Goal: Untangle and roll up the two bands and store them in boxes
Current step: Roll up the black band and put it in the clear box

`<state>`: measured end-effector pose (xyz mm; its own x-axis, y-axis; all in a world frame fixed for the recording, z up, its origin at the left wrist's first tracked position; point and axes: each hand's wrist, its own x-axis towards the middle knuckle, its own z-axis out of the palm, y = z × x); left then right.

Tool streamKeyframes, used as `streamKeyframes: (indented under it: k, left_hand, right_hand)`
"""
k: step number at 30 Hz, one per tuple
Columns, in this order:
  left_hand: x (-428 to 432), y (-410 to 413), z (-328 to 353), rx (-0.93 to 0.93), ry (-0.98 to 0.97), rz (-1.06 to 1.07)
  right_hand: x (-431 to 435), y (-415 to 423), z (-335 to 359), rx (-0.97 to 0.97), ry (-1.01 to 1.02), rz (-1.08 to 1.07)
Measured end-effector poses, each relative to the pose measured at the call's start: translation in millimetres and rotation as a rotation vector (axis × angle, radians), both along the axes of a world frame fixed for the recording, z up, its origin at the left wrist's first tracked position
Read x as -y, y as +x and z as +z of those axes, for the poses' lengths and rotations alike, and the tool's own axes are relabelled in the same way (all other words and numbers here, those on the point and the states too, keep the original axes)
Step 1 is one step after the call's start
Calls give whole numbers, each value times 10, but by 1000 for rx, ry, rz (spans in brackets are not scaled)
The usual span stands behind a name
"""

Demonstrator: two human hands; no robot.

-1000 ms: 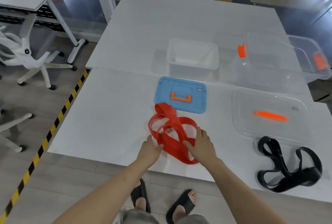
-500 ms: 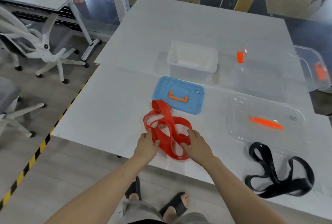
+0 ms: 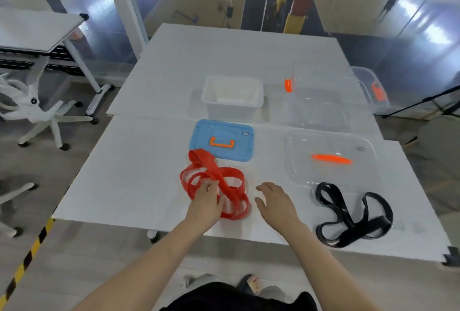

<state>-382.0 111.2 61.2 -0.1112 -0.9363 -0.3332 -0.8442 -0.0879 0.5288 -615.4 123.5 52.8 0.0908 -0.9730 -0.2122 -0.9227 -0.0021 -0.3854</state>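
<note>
Fingers (image 3: 211, 187) of the left hand (image 3: 204, 207) curl into the tangled red rubber band (image 3: 199, 158) near the white table's (image 3: 139, 173) front edge. The right hand (image 3: 276, 202) hovers just beside it, fingers spread and holding nothing. A knotted black band (image 3: 353, 226) lies toward the front right corner. A glass partition (image 3: 189, 4), white swivel chair (image 3: 37, 109) and yellow-black floor tape (image 3: 25, 261) surround the table.

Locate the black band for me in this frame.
In the head view the black band lies tangled near the front right corner of the table, just in front of the clear lid and right of the right hand.
</note>
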Motion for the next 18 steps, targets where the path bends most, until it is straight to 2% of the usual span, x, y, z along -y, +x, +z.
streamKeyframes:
  k: [6, 11, 18]
  left_hand:
    - [23, -701, 87, 1, -92, -314]
    - [-65, -1335, 151, 49, -90, -495]
    - [-57, -2195, -100, 66, -22, -516]
  right_hand:
    - [-552, -590, 133, 26, -173, -254]
    - [-853, -1082, 168, 34, -195, -401]
    - [-826, -2099, 22, 67, -154, -431]
